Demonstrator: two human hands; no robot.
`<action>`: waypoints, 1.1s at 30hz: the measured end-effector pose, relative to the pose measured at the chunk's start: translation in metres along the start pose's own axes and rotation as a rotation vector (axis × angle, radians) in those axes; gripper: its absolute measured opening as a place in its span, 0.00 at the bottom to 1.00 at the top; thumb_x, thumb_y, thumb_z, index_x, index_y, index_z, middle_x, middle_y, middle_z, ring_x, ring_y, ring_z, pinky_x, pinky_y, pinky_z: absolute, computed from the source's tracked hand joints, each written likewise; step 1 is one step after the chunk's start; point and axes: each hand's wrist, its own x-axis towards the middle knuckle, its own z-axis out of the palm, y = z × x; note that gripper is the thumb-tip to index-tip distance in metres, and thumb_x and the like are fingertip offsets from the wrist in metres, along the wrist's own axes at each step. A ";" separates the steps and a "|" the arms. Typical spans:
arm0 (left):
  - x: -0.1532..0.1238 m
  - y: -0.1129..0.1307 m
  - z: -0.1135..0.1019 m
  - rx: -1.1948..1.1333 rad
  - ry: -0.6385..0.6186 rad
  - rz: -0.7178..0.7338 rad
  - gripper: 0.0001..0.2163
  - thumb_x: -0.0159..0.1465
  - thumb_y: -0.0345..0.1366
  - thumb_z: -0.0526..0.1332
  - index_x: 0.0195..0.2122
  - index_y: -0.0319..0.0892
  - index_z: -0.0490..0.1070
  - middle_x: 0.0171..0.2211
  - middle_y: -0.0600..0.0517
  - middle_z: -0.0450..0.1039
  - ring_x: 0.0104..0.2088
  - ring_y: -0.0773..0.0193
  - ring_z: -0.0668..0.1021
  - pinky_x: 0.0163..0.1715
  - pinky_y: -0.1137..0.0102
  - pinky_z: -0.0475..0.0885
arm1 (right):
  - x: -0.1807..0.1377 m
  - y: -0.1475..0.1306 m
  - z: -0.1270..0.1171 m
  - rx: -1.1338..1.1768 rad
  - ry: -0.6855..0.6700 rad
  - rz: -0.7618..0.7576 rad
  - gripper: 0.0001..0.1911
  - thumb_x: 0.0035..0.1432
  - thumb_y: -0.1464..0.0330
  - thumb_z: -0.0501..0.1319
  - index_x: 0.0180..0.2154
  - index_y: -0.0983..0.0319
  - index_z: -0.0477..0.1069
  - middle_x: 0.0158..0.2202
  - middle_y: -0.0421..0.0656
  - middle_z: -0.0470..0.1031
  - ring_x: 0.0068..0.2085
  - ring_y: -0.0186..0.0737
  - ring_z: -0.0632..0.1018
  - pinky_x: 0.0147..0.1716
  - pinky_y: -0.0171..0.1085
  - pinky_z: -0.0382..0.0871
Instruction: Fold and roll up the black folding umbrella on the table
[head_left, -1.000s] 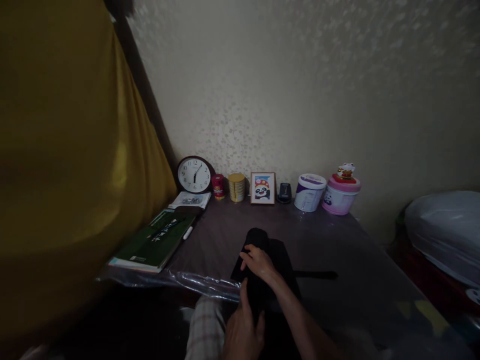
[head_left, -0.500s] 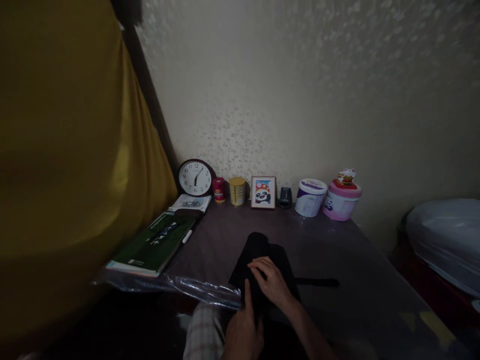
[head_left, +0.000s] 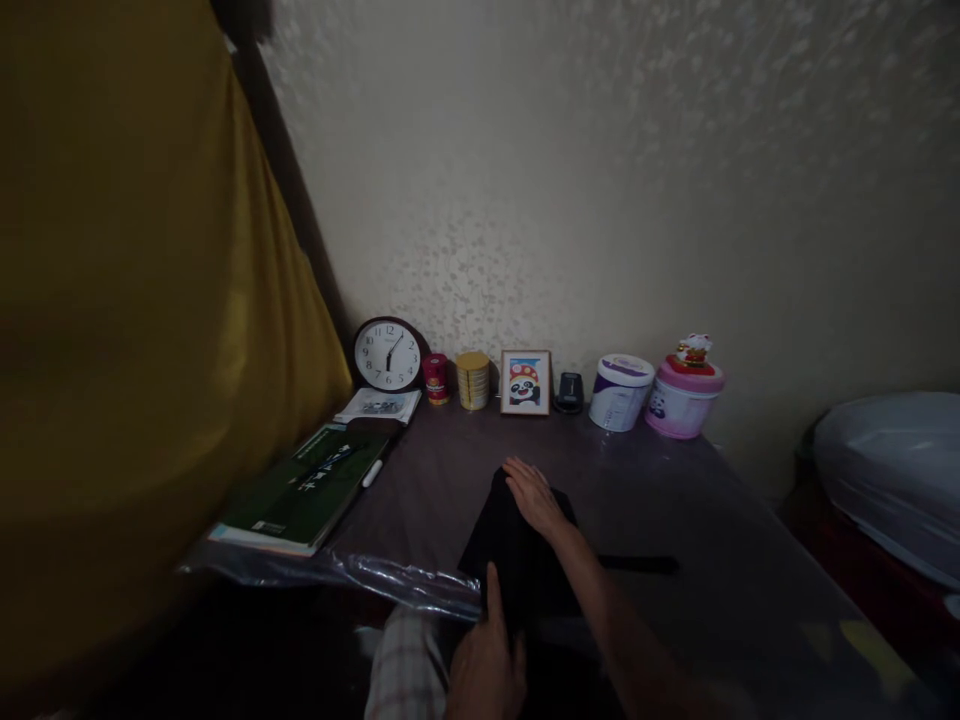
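Note:
A piece of black cloth [head_left: 487,530], folded or bunched, lies at the front of the table, and a thin black strap [head_left: 637,564] reaches out from it to the right. What kind of article it is does not show in the dim light. My right hand [head_left: 534,500] rests flat on the far part of the cloth, fingers stretched out. At the near edge, my left hand [head_left: 486,660] holds the cloth, its index finger extended along the top. The other left fingers are curled and partly hidden.
A green book [head_left: 307,490] and a white marker [head_left: 373,474] lie left. Along the wall stand a clock [head_left: 388,354], red tin [head_left: 436,380], yellow-lidded can [head_left: 473,382], panda picture frame [head_left: 525,383], black device [head_left: 570,392], white tub [head_left: 620,394] and pink-lidded tub [head_left: 682,402] bearing a cat figurine.
My right hand has slid forward over the cloth to its far edge, and its fingers have flattened out. The raised fold at the far end now lies lower. My left hand stays put.

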 end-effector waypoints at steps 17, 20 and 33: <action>0.002 -0.014 0.008 -0.070 0.044 0.088 0.31 0.61 0.34 0.46 0.61 0.28 0.31 0.47 0.41 0.70 0.44 0.65 0.74 0.41 0.76 0.63 | -0.139 -0.069 -0.033 0.531 0.044 0.052 0.14 0.61 0.65 0.49 0.42 0.54 0.73 0.44 0.42 0.75 0.47 0.39 0.73 0.48 0.41 0.67; 0.002 -0.014 0.007 -0.037 0.043 0.037 0.31 0.60 0.34 0.47 0.61 0.29 0.32 0.48 0.40 0.70 0.45 0.62 0.74 0.42 0.74 0.64 | -0.130 -0.069 -0.030 0.547 0.117 0.104 0.16 0.61 0.63 0.49 0.47 0.56 0.69 0.51 0.44 0.70 0.53 0.41 0.68 0.53 0.44 0.61; 0.003 -0.016 0.010 -0.018 0.025 0.006 0.29 0.62 0.36 0.45 0.61 0.28 0.36 0.49 0.39 0.68 0.49 0.62 0.72 0.45 0.73 0.63 | -0.099 -0.051 -0.020 0.346 0.053 -0.049 0.15 0.61 0.64 0.49 0.46 0.56 0.70 0.51 0.41 0.70 0.56 0.39 0.64 0.56 0.44 0.54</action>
